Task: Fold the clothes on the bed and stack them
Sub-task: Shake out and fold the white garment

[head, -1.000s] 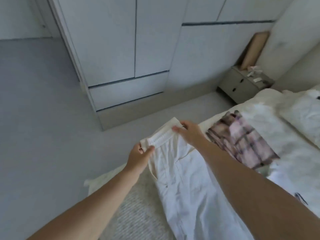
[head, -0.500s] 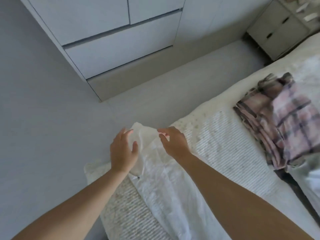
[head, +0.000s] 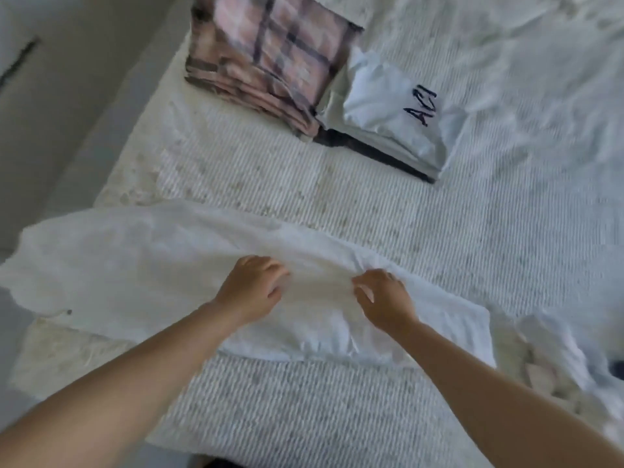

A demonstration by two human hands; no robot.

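Crosswise on the bed [head: 371, 204] lies the rumpled white garment [head: 135, 265]

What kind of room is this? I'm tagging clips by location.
Most likely a bedroom: a bed with a ribbed white cover, folded clothes such as a plaid garment on it, and white trousers being folded.

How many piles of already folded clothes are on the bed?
2: a plaid pile at the bed's far edge, and a white pile with dark lettering touching its right side. More may lie outside the view.
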